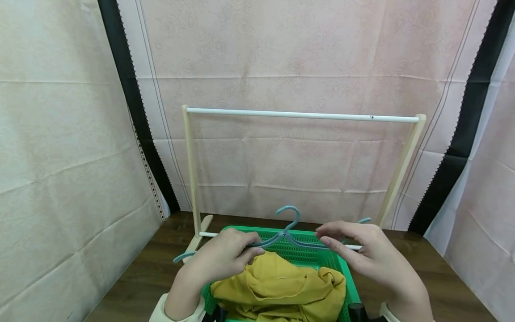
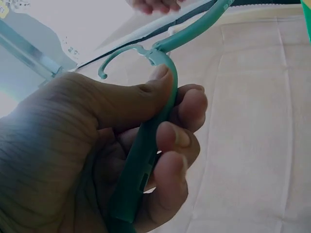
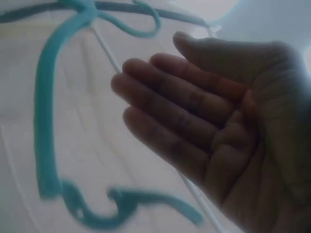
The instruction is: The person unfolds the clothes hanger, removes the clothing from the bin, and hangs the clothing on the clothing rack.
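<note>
Yellow cloth, heaped in one green basket, is seen nearest the head camera, by the basket's near edge. One blue-green hanger is held above the basket; one of its arms is gripped by the left hand, and the right hand is spread beside the other. One rack is placed near the table's far edge.

From the left wrist, thumb and fingers are seen curled round the hanger; a pale marking on it cannot be read.

From the right wrist, straight fingers are shown, thumb wide, apart from the hanger.
</note>
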`<state>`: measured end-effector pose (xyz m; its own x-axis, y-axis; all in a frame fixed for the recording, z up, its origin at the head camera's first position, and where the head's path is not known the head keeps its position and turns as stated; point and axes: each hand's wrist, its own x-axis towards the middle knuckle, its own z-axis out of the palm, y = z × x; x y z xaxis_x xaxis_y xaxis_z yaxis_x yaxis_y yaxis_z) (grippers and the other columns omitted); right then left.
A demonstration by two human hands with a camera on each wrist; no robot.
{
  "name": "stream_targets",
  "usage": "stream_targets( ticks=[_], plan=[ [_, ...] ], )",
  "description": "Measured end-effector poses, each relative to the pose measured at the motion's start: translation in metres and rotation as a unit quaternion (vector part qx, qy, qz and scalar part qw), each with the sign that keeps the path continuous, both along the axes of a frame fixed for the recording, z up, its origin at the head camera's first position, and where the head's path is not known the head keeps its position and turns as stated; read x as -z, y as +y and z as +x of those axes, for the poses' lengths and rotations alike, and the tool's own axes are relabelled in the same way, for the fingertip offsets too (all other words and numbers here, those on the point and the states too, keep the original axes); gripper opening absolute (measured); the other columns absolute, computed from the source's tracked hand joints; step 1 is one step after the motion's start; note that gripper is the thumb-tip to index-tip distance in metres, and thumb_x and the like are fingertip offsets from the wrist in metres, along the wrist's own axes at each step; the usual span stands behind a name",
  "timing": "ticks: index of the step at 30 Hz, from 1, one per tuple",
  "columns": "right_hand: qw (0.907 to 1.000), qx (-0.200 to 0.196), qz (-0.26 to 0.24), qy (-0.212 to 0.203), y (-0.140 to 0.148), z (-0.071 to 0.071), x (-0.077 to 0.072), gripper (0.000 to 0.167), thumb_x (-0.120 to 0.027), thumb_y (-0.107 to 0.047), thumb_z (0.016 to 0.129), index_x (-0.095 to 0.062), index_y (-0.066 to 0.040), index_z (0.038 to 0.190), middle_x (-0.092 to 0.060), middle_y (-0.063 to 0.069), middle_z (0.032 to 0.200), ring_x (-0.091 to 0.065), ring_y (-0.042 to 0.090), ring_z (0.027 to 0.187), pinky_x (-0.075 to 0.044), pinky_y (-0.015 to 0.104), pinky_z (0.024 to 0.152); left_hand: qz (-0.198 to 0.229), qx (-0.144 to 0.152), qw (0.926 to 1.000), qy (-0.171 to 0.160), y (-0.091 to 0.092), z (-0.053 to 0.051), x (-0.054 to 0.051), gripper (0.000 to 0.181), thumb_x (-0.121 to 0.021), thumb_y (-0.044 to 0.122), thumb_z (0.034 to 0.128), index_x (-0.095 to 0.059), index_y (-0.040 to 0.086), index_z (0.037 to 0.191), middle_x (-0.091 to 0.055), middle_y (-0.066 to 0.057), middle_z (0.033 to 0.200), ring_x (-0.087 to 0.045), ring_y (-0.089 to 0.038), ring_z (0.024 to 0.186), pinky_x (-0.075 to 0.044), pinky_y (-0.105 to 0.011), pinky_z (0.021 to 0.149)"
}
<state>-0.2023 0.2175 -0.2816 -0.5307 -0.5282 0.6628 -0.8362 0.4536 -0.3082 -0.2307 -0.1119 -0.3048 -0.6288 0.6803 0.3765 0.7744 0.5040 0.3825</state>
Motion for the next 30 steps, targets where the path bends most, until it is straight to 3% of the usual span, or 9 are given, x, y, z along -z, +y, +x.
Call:
stream_targets(
  ticks=[6, 14, 20, 30],
  plan=[
    [0.9999, 0.011, 0.011, 0.0, -0.007, -0.003, 0.002, 0.029, -0.07, -0.008, 0.096, -0.069, -0.028, 0.117, -0.07, -0.015, 0.11, -0.068, 0.005, 0.098, -0.056, 0.021, 0.068, -0.016, 0.012, 0.9998, -0.006, 0.007, 0.004, 0.001, 0.016, -0.057, 0.026, 0.1045, -0.063, 0.02, 0.091, -0.055, 0.014, 0.068, -0.043, 0.004, 0.05, -0.041, -0.016, 0.049],
    [0.9961, 0.057, 0.034, -0.059, -0.006, -0.01, 0.008, 0.014, -0.068, -0.024, 0.099, -0.07, -0.033, 0.109, -0.069, -0.021, 0.105, -0.067, 0.003, 0.096, -0.059, 0.028, 0.073, -0.007, 0.018, 0.9997, 0.013, 0.01, 0.007, 0.0, 0.015, -0.059, 0.025, 0.104, -0.062, 0.021, 0.09, -0.053, 0.015, 0.068, -0.043, 0.005, 0.052, -0.041, -0.015, 0.05],
    [0.9963, 0.056, 0.04, -0.051, -0.003, -0.01, 0.006, 0.015, -0.066, -0.02, 0.1, -0.071, -0.032, 0.109, -0.069, -0.02, 0.103, -0.067, 0.003, 0.093, -0.058, 0.028, 0.071, 0.01, 0.019, 0.9991, 0.036, 0.006, 0.007, -0.001, 0.018, -0.058, 0.026, 0.104, -0.058, 0.025, 0.086, -0.046, 0.016, 0.065, -0.038, 0.004, 0.051, -0.038, -0.015, 0.05],
    [0.9961, 0.057, 0.032, -0.06, 0.003, -0.009, 0.006, 0.017, -0.066, -0.018, 0.1, -0.072, -0.031, 0.108, -0.07, -0.02, 0.101, -0.067, 0.002, 0.086, -0.058, 0.027, 0.067, 0.024, 0.029, 0.9988, 0.032, 0.004, 0.006, -0.002, 0.014, -0.059, 0.02, 0.1038, -0.06, 0.023, 0.09, -0.051, 0.016, 0.068, -0.041, 0.005, 0.053, -0.041, -0.015, 0.052]
  ],
)
